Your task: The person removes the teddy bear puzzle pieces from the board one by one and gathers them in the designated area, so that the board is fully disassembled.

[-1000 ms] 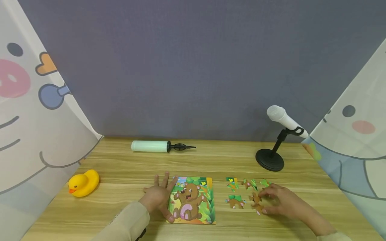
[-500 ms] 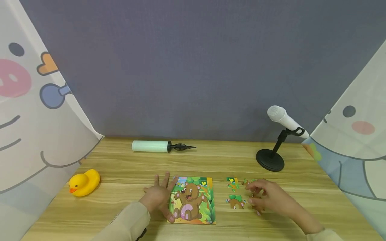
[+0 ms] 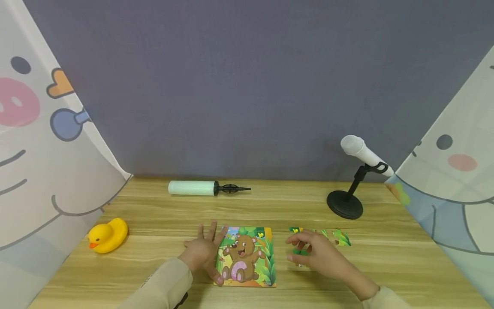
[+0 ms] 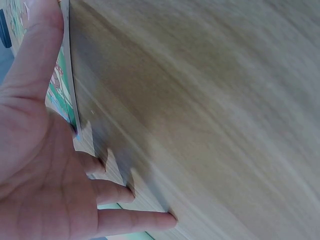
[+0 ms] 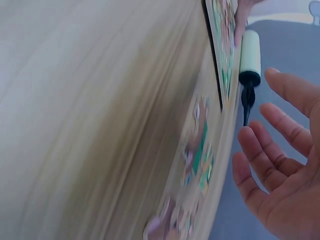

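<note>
A square bear jigsaw puzzle (image 3: 243, 259) lies flat on the wooden table. My left hand (image 3: 202, 253) rests spread along its left side, thumb on the board's lower left corner; in the left wrist view, the fingertips (image 4: 162, 220) touch the wood. To the right of the board, my right hand (image 3: 314, 253) hovers over a group of loose puzzle pieces. Its fingers are loosely bent, and the right wrist view shows nothing between them. A leafy green piece (image 3: 341, 237) and a green-topped piece (image 3: 295, 230) show around the hand, which covers others.
A pale green hand pump (image 3: 193, 187) lies toward the back. On the left sits a yellow rubber duck (image 3: 108, 235). A white microphone (image 3: 364, 152) on a black stand (image 3: 345, 205) is at the back right. Fabric walls enclose the table behind and at both sides.
My right hand has moved left from the right-hand pieces to over the left ones, uncovering the leafy piece. My left hand and the board have stayed in place.
</note>
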A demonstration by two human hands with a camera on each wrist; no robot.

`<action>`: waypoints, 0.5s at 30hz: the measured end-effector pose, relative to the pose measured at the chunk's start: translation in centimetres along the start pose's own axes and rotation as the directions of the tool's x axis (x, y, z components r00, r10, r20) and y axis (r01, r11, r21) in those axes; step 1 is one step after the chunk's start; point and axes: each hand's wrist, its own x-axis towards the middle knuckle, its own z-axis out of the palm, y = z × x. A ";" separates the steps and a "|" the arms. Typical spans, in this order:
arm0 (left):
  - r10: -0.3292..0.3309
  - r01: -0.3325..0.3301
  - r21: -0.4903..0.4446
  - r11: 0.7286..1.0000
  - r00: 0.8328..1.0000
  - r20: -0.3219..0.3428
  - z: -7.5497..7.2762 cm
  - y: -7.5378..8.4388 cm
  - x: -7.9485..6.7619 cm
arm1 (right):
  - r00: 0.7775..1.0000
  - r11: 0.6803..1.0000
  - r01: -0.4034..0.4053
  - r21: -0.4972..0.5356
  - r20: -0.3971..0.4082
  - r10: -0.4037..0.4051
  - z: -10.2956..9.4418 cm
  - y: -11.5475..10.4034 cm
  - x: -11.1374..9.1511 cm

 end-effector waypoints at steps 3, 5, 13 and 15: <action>-0.001 0.001 0.002 1.000 1.000 -0.001 0.0 0.0 0.0 | 1.000 1.000 0.003 0.007 0.004 -0.003 0.7 -0.5 0.5; -0.002 0.002 0.005 1.000 1.000 -0.001 0.0 0.0 0.0 | 1.000 1.000 -0.001 0.019 0.007 0.001 1.3 -0.8 0.8; -0.002 0.002 0.001 1.000 1.000 -0.001 0.0 0.0 0.1 | 0.998 0.999 -0.013 0.040 0.061 0.011 3.6 -2.1 1.9; -0.005 0.005 0.000 1.000 1.000 -0.001 -0.1 0.0 0.1 | 0.997 1.000 -0.014 0.021 0.073 0.012 4.3 -2.6 2.1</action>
